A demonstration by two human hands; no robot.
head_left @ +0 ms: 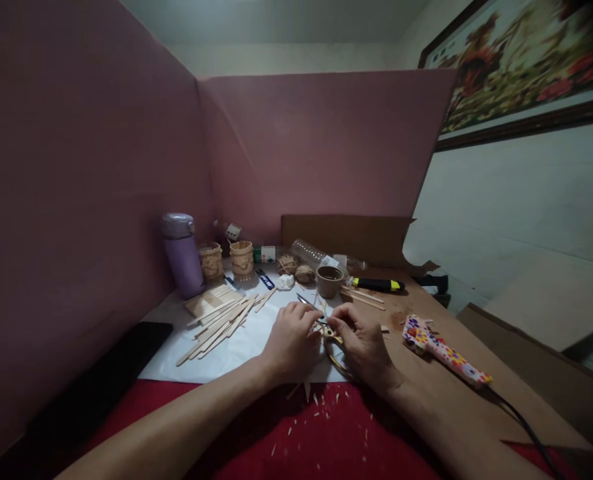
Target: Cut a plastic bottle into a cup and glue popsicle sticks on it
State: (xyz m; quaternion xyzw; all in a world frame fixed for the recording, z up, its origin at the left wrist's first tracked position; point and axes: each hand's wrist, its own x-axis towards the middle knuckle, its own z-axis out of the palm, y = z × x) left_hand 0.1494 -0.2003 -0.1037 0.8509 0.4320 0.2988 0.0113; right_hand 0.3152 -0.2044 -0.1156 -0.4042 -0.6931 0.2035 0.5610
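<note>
My right hand is closed round the gold handles of a pair of scissors, whose blades point up and left. My left hand is pinched on a thin wooden stick at the blades, over a white sheet of paper. A pile of wooden craft sticks lies to the left of my left hand. Small wood shavings are scattered on the red cloth below my hands.
A purple flask, two small stick-built cups, twine balls, a brown paper cup, a yellow-black utility knife and a plastic bottle stand behind. A patterned glue gun lies right. Pink panels wall off left and back.
</note>
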